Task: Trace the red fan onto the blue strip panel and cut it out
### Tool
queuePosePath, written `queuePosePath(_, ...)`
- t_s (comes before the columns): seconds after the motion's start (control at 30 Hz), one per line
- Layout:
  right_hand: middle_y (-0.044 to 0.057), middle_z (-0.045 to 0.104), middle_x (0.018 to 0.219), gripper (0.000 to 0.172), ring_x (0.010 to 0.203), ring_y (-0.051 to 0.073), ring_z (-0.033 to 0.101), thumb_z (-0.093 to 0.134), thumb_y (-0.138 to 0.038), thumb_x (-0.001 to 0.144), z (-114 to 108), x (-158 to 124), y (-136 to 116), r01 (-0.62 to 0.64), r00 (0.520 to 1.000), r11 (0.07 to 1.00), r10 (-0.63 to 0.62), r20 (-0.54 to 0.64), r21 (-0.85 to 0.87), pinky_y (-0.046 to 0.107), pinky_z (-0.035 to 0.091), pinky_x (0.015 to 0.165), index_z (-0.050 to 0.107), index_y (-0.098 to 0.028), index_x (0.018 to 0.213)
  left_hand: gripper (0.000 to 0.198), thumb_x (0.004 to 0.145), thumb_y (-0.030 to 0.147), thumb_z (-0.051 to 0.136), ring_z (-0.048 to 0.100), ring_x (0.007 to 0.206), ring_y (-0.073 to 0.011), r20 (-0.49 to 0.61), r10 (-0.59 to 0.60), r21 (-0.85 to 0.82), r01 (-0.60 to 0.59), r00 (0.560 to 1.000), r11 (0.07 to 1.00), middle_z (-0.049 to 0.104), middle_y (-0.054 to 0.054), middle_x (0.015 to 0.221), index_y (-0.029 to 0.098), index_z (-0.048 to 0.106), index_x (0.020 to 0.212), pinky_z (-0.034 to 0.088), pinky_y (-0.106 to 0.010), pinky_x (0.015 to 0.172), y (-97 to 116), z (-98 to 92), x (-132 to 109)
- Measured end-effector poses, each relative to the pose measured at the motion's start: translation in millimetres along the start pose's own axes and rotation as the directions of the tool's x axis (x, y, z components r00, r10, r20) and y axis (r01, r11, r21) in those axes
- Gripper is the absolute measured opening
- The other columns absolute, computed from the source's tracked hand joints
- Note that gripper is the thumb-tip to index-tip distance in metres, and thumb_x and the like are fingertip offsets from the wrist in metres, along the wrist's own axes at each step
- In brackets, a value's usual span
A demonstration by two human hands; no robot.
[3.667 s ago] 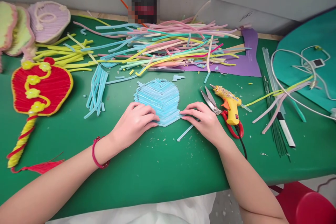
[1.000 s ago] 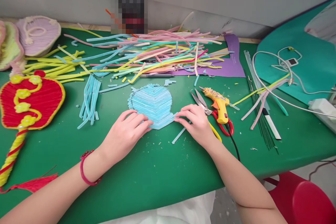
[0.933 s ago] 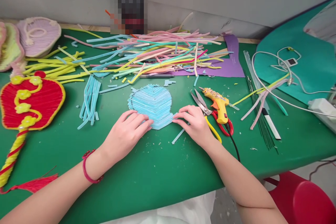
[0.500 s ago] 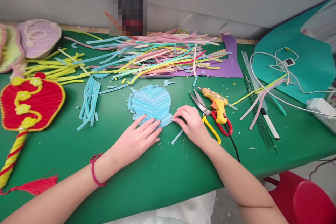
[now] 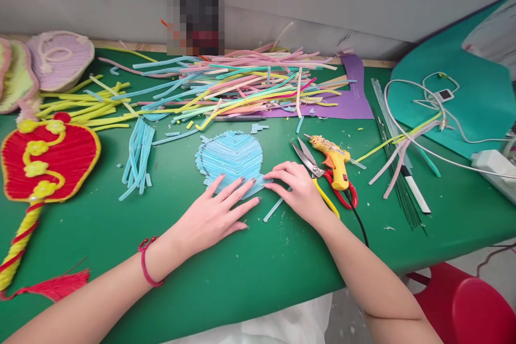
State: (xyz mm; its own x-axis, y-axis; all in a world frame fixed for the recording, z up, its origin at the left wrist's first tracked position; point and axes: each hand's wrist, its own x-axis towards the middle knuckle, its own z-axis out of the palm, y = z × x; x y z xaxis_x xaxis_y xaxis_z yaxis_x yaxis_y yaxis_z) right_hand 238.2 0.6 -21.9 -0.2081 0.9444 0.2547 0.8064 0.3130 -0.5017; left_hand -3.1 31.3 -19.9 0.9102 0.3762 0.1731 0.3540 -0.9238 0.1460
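Observation:
A round fan-shaped panel (image 5: 229, 153) of light-blue chenille stems, set in a V pattern, lies flat on the green table. Across its lower edge my left hand (image 5: 220, 212) rests palm down, fingers spread, the fingertips pressing on the lowest stems. At the panel's lower right corner, my right hand (image 5: 296, 191) pinches the end of a blue chenille stem (image 5: 258, 187) between thumb and fingers. Below that hand lies a loose blue stem (image 5: 273, 209), partly hidden by it. Scissors (image 5: 309, 157) and a yellow glue gun (image 5: 332, 158) lie just right of this hand.
Behind the panel spreads a heap of coloured chenille stems (image 5: 242, 83). A bundle of cut blue stems (image 5: 139, 156) lies to the left, beyond it a red fan (image 5: 24, 166) with a tassel. Wires (image 5: 397, 183) and a white cable (image 5: 415, 137) lie at right.
My left hand's fingers have slid to the right along the panel's lower edge and spread wider. The right hand stays at the corner, its fingers slightly shifted.

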Motion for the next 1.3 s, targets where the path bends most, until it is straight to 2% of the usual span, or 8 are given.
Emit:
queuePosePath(0.1,0.005,0.065,0.092,0.014,0.089,0.018,0.061,0.055,-0.028,0.092,4.7,-1.6,0.3,0.018,0.999,1.0,-0.017,0.038,-0.005,0.033,0.044,0.08,0.067,-0.021,0.096,0.057,0.091,0.051,0.048,0.039,0.136,-0.0295,0.041,0.001,-0.033,0.001,0.999,0.999,0.04,-0.012,0.149,0.023,0.043,0.14,0.025,-0.052,0.112,2.5,0.2,1.1)
queuePosePath(0.23,0.005,0.065,0.092,0.015,0.088,0.018,0.061,0.055,-0.029,0.092,4.6,-2.3,0.2,0.012,0.999,1.0,-0.012,0.044,0.013,0.033,0.045,0.08,0.067,-0.021,0.097,0.051,0.094,0.041,0.046,0.038,0.136,-0.0306,-0.063,-0.127,-0.016,0.126,0.99,0.992,0.04,-0.016,0.148,0.018,0.043,0.139,0.026,-0.052,0.111,-0.5,-8.2,2.0)
queuePosePath(0.37,0.006,0.065,0.092,0.015,0.087,0.018,0.061,0.055,-0.028,0.092,1.5,-2.6,-0.8,0.001,1.0,1.0,-0.002,0.01,0.026,0.033,0.045,0.079,0.067,-0.022,0.095,0.023,0.096,0.024,0.042,0.057,0.113,-0.0236,-0.19,-0.369,-0.085,0.36,0.91,0.929,0.062,-0.012,0.123,0.018,0.063,0.105,0.039,-0.042,0.099,-21.9,-19.4,-2.1)
queuePosePath(0.43,0.005,0.065,0.091,0.015,0.086,0.018,0.061,0.054,-0.027,0.093,1.0,-3.0,-0.9,0.0,1.0,1.0,0.0,-0.006,0.021,0.033,0.046,0.078,0.068,-0.022,0.094,0.021,0.095,0.027,0.045,0.061,0.092,-0.02,-0.136,-0.435,-0.145,0.417,0.89,0.898,0.067,-0.008,0.1,0.019,0.063,0.09,0.044,-0.037,0.084,-35.5,-23.5,-5.1)
queuePosePath(0.7,0.007,0.069,0.099,0.013,0.092,0.019,0.063,0.059,-0.022,0.089,2.9,-3.2,-12.6,0.121,0.987,0.988,-0.13,-0.09,-0.099,0.036,0.047,0.081,0.067,-0.021,0.099,0.015,0.09,0.035,0.055,0.058,0.091,-0.0182,0.13,-0.283,-0.306,0.31,0.95,0.9,0.062,-0.002,0.098,0.024,0.064,0.096,0.037,-0.034,0.085,-68.6,-35.0,-18.9)
queuePosePath(0.87,0.01,0.065,0.123,0.03,0.118,0.024,0.057,0.06,-0.026,0.089,9.2,-3.8,-33.6,0.356,0.935,0.923,-0.351,0.056,-0.144,0.047,0.039,0.104,0.061,-0.019,0.118,0.018,0.091,0.038,0.054,0.057,0.092,-0.0184,0.194,-0.279,-0.275,0.325,0.941,0.905,0.061,-0.003,0.102,0.024,0.064,0.098,0.036,-0.034,0.087,-78.1,-39.9,-29.8)
queuePosePath(1.1,0.009,0.063,0.127,0.033,0.123,0.024,0.055,0.055,-0.026,0.092,23.0,-7.3,-41.9,0.45,0.885,0.889,-0.431,0.178,-0.086,0.055,0.031,0.111,0.058,-0.022,0.124,0.018,0.092,0.037,0.051,0.057,0.09,-0.0176,0.152,-0.279,-0.247,0.31,0.948,0.918,0.062,-0.003,0.098,0.023,0.063,0.096,0.036,-0.034,0.088,-70.1,-35.6,-25.8)
queuePosePath(1.3,0.008,0.071,0.109,0.02,0.11,0.02,0.063,0.056,-0.015,0.09,18.3,-4.9,-36.9,0.39,0.921,0.92,-0.39,-0.005,-0.038,0.048,0.039,0.106,0.06,-0.021,0.109,0.021,0.095,0.03,0.043,0.059,0.081,-0.0157,0.012,-0.435,-0.244,0.424,0.9,0.872,0.065,-0.001,0.083,0.02,0.061,0.089,0.038,-0.032,0.081,-65.3,-42.4,-19.4)
